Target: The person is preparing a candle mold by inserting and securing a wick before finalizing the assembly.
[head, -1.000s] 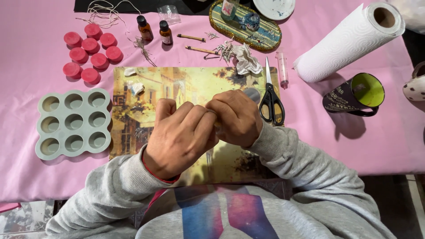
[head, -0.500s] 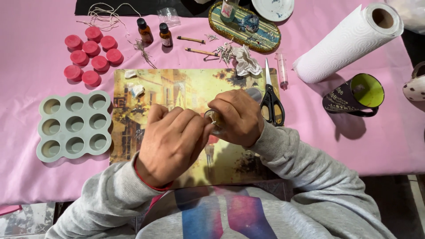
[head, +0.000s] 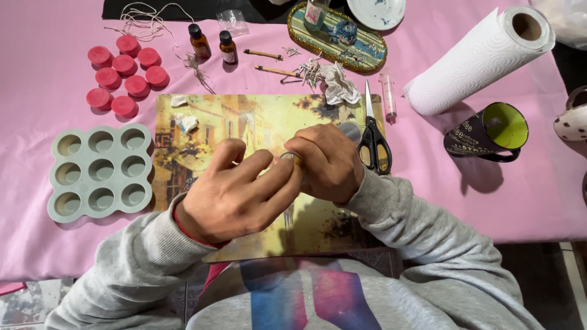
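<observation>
Over placemat [head: 244,122], centre frame: right hand [head: 330,164] closed around small round object [head: 290,159], mostly hidden. Left hand [head: 235,192] at 8 o'clock from it, fingers loosely spread, fingertips touching its rim. Scissors [head: 374,143] lie at 3 o'clock, just beside right hand.

a grey mould [head: 101,172] lies left of the picture mat [head: 208,119]. red wax discs [head: 122,73] and two brown bottles [head: 211,44] sit behind it; scissors [head: 374,143], a paper roll [head: 480,58] and a dark mug [head: 489,131] lie right.
</observation>
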